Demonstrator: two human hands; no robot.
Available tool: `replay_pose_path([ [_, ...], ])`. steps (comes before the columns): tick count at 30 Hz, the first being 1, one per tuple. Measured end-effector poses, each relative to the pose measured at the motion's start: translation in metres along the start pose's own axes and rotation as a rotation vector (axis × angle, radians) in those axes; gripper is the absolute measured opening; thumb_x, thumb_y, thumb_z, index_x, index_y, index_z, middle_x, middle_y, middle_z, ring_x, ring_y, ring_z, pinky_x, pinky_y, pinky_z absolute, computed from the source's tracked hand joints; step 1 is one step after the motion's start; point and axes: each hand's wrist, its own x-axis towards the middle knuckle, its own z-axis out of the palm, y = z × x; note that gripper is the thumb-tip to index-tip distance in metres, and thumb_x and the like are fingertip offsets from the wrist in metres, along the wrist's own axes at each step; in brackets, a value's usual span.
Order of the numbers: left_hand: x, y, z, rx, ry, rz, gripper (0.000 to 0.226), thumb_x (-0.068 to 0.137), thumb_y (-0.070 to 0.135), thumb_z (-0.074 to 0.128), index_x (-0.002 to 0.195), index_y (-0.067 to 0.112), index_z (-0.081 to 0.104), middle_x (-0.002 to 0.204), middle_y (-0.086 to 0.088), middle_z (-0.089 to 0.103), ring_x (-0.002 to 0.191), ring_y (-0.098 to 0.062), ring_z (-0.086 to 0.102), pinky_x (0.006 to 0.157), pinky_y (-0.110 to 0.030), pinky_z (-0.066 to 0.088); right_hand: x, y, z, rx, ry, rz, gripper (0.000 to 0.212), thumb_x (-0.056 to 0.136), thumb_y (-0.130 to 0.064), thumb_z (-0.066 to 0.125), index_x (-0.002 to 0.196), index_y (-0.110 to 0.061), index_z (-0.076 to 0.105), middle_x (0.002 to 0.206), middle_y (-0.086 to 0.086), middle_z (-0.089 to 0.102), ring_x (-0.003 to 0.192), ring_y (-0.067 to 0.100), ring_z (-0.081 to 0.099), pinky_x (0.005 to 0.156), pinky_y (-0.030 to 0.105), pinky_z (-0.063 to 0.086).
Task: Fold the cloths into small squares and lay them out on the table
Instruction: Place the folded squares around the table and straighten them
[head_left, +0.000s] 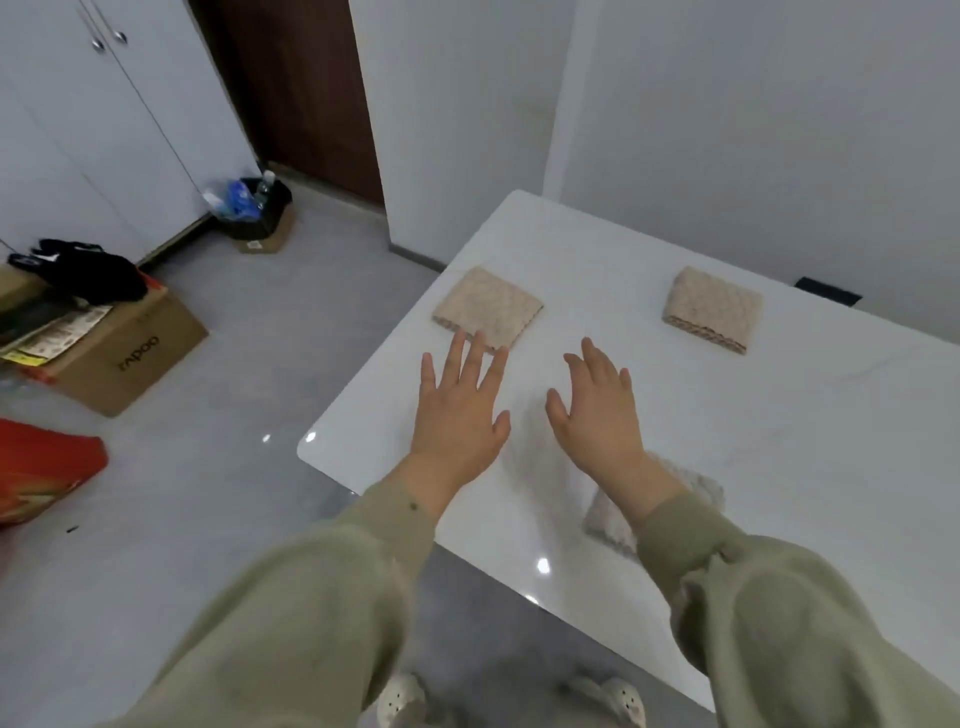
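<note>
Nearest, by the table's (779, 441) near edge, the near cloth (605, 513) lies partly hidden under the right forearm; it is possibly folded already, but I cannot tell. Beyond it, left hand (460, 410) and right hand (597, 410) hover palms down, fingers straight and spread, holding nothing. Farther off, far-left cloth (488, 307) and far-right cloth (712, 310) lie as folded squares, well apart. Judged light, soft and limp, so best pinched at two corners.

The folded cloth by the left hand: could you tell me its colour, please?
The folded cloth is pale beige with a fine woven texture; head view.
</note>
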Motion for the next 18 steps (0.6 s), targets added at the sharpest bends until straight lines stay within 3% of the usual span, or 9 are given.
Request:
replay_pose_path([
  [6,0.021,-0.069,-0.024,0.053,0.025,0.123,0.072,0.097,0.047,0.03,0.15,0.02,-0.011,0.157,-0.008,-0.019,0.142,-0.028,-0.022,0.113,-0.053,-0.009,0.011,-0.059,0.005,-0.075,0.021,0.147,0.058,0.096,-0.038,0.035,0.146,-0.01,0.027,0.158,0.011,0.01,0.145,0.026,0.009,0.116,0.048,0.006],
  [14,0.082,-0.113,-0.012,-0.016,0.014,0.225,0.074,0.096,0.045,0.031,0.147,0.025,-0.018,0.156,-0.003,-0.023,0.142,-0.027,-0.023,0.113,-0.053,-0.008,0.068,-0.083,0.019,-0.098,0.108,0.296,0.059,0.096,-0.04,0.035,0.147,-0.011,0.024,0.158,0.01,0.008,0.146,0.025,0.006,0.116,0.047,0.004],
  [18,0.122,-0.127,-0.009,-0.007,-0.017,0.313,0.071,0.096,0.044,0.032,0.149,0.027,-0.013,0.157,-0.002,-0.02,0.143,-0.026,-0.02,0.113,-0.053,-0.006,0.107,-0.092,0.035,-0.089,0.098,0.323,0.06,0.096,-0.04,0.035,0.146,-0.009,0.025,0.158,0.011,0.01,0.146,0.027,0.008,0.116,0.049,0.006],
])
